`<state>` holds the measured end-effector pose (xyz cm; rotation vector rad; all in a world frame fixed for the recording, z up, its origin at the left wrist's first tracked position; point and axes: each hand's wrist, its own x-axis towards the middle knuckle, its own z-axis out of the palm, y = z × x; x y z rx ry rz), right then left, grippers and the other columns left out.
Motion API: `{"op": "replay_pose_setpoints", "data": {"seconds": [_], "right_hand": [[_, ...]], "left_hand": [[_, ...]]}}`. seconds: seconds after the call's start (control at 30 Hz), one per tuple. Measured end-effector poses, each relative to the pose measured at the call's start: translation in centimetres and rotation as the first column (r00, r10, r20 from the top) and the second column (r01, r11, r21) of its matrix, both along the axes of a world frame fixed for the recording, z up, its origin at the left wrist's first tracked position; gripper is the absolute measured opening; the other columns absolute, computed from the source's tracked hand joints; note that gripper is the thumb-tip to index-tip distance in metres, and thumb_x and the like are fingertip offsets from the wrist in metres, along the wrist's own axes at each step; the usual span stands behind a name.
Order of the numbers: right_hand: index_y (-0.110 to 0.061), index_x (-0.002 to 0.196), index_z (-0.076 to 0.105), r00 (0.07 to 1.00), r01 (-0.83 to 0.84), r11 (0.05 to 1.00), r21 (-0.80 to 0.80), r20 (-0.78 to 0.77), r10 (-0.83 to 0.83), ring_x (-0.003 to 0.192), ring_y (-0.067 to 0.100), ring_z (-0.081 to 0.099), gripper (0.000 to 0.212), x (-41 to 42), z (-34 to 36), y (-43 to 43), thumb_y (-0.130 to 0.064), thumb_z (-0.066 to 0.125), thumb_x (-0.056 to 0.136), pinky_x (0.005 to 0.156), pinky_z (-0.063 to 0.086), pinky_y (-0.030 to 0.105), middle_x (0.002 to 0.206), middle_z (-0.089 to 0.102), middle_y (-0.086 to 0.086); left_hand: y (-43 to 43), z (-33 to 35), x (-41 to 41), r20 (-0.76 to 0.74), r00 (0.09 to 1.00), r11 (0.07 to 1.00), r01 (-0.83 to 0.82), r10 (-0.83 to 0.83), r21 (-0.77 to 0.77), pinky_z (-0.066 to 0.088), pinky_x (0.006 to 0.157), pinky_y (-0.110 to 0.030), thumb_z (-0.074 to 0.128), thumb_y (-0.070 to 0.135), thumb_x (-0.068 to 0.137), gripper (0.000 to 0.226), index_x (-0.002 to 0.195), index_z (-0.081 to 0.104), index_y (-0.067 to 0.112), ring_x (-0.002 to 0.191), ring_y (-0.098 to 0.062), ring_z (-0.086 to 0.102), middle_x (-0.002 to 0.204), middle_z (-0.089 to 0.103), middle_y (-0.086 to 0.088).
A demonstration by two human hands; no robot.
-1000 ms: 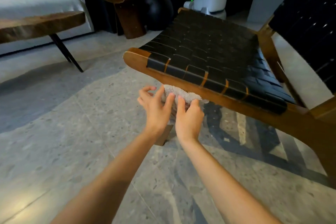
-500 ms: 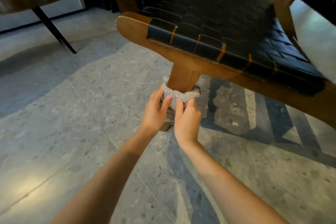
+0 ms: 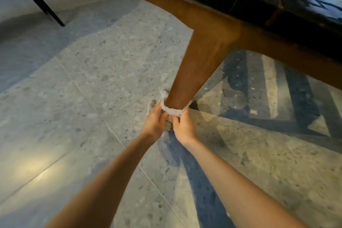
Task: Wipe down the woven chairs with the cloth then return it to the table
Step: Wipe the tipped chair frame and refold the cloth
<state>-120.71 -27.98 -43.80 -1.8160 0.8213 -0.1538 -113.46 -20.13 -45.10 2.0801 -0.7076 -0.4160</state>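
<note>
Here, fingers (image 3: pixel 158 112) pinch cloth (image 3: pixel 173 111) round chair leg (image 3: pixel 196 65).

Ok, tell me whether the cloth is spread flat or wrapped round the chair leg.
Wrapped: the cloth forms a bunched band round the chair leg, gripped by the left hand and right hand.
</note>
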Motion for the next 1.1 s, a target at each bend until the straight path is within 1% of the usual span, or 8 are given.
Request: {"op": "replay_pose_setpoints", "data": {"seconds": [0.13, 0.2, 0.3, 0.43, 0.63, 0.83, 0.97, 1.1], "right_hand": [[-0.011, 0.151, 0.017, 1.0, -0.007, 0.999, 0.05, -0.007, 0.007, 0.129, 0.027, 0.046, 0.054, 0.2, -0.1, -0.2, -0.017, 0.041, 0.102, 0.107, 0.036, 0.038, 0.144, 0.046, 0.009], [-0.013, 0.148, 0.026, 1.0, 0.008, 0.998, 0.06, 0.027, -0.009, 0.124, 0.027, 0.051, 0.049, 0.0, 0.5, -0.3, -0.016, 0.043, 0.102, 0.104, 0.039, 0.04, 0.138, 0.052, 0.008], [-0.01, 0.138, 0.04, 0.997, 0.048, 0.998, 0.028, 0.066, -0.05, 0.114, 0.028, 0.058, 0.038, -0.6, 1.9, -0.4, -0.015, 0.046, 0.1, 0.094, 0.045, 0.037, 0.126, 0.061, 0.011], [-0.008, 0.122, 0.053, 0.984, 0.119, 0.986, -0.114, 0.146, -0.102, 0.103, 0.025, 0.063, 0.026, -2.0, 4.7, -1.1, -0.019, 0.053, 0.098, 0.072, 0.039, 0.018, 0.113, 0.067, 0.009], [-0.006, 0.107, 0.056, 0.958, 0.183, 0.945, -0.27, 0.265, -0.11, 0.091, 0.025, 0.064, 0.018, -3.7, 10.6, -2.2, -0.02, 0.055, 0.096, 0.066, 0.041, 0.025, 0.1, 0.068, 0.011], [-0.007, 0.107, 0.058, 0.896, 0.329, 0.889, -0.319, 0.403, -0.187, 0.084, 0.014, 0.062, 0.017, -4.7, 15.5, -2.4, -0.02, 0.056, 0.096, 0.055, 0.036, 0.006, 0.102, 0.068, 0.007], [-0.011, 0.098, 0.058, 0.875, 0.361, 0.88, -0.308, 0.44, -0.205, 0.076, 0.01, 0.058, 0.008, -5.2, 16.8, -2.6, -0.018, 0.055, 0.097, 0.056, 0.036, 0.001, 0.099, 0.068, 0.005], [-0.01, 0.098, 0.058, 0.867, 0.377, 0.878, -0.296, 0.446, -0.222, 0.078, 0.014, 0.062, 0.012, -5.3, 16.5, -2.2, -0.02, 0.052, 0.098, 0.054, 0.037, 0.01, 0.095, 0.068, 0.004]], "left_hand": [[0.0, -0.5, 0.2, -0.04, 0.999, 1.0, 0.0, -0.001, -0.023, 0.037, 0.087, -0.008, 0.044, 0.006, 0.098, 0.037, 0.134, 0.048, 0.01, 0.113, -0.016, 0.053, 0.122, 0.057, -0.003], [0.0, -0.1, -0.1, -0.073, 0.997, 0.998, -0.016, 0.011, -0.064, 0.038, 0.078, 0.0, 0.045, 0.006, 0.097, 0.035, 0.131, 0.051, 0.014, 0.101, -0.004, 0.056, 0.109, 0.06, 0.009], [-0.3, 1.2, -0.7, -0.053, 0.995, 0.988, -0.088, 0.082, -0.128, 0.043, 0.067, -0.006, 0.048, 0.007, 0.096, 0.03, 0.123, 0.057, 0.017, 0.077, 0.01, 0.057, 0.086, 0.06, 0.018], [-1.4, 4.6, -2.4, -0.014, 0.985, 0.946, -0.17, 0.173, -0.276, 0.051, 0.071, -0.024, 0.052, 0.01, 0.094, 0.034, 0.121, 0.058, 0.029, 0.078, -0.006, 0.062, 0.084, 0.066, 0.012], [-2.8, 10.4, -4.6, 0.049, 0.976, 0.879, -0.168, 0.211, -0.446, 0.046, 0.06, -0.036, 0.051, 0.009, 0.095, 0.028, 0.122, 0.06, 0.01, 0.068, -0.013, 0.053, 0.084, 0.066, -0.018], [-4.0, 16.0, -5.9, 0.116, 0.965, 0.838, -0.139, 0.234, -0.528, 0.055, 0.073, -0.034, 0.054, 0.009, 0.094, 0.03, 0.124, 0.06, 0.011, 0.078, -0.02, 0.064, 0.086, 0.069, -0.006], [-4.3, 17.9, -6.4, 0.138, 0.959, 0.824, -0.133, 0.247, -0.552, 0.053, 0.079, -0.045, 0.056, 0.012, 0.094, 0.02, 0.112, 0.064, 0.011, 0.084, -0.028, 0.063, 0.088, 0.068, -0.01], [-4.3, 17.6, -6.8, 0.222, 0.934, 0.824, -0.116, 0.281, -0.554, 0.053, 0.07, -0.042, 0.056, 0.013, 0.094, 0.015, 0.105, 0.064, 0.016, 0.074, -0.024, 0.061, 0.081, 0.067, -0.006]]}}
